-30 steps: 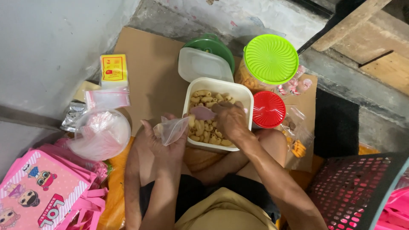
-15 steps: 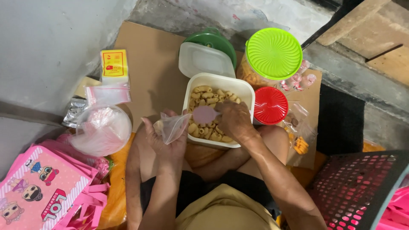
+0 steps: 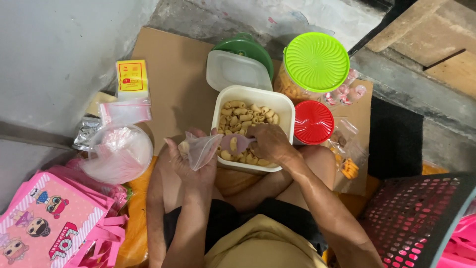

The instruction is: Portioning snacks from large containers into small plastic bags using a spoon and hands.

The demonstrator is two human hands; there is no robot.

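Right hand (image 3: 267, 143) grips a pale purple scoop (image 3: 237, 144) over the near edge of the white tub (image 3: 285, 106) of macaroni-shaped snacks (image 3: 248, 119). Left hand (image 3: 191, 166) pinches a small clear bag (image 3: 202, 150) open just left of the scoop. Risk: the bag mouth is narrow and slack; a tilted scoop could spill pieces onto the cardboard (image 3: 173, 84). A red lid (image 3: 313, 122) lies right of the tub.

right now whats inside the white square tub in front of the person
The white square plastic tub holds pale, curled macaroni-shaped snack pieces. The right hand dips a small pink scoop into them, covering the pieces beneath; the tub's bottom is hidden.
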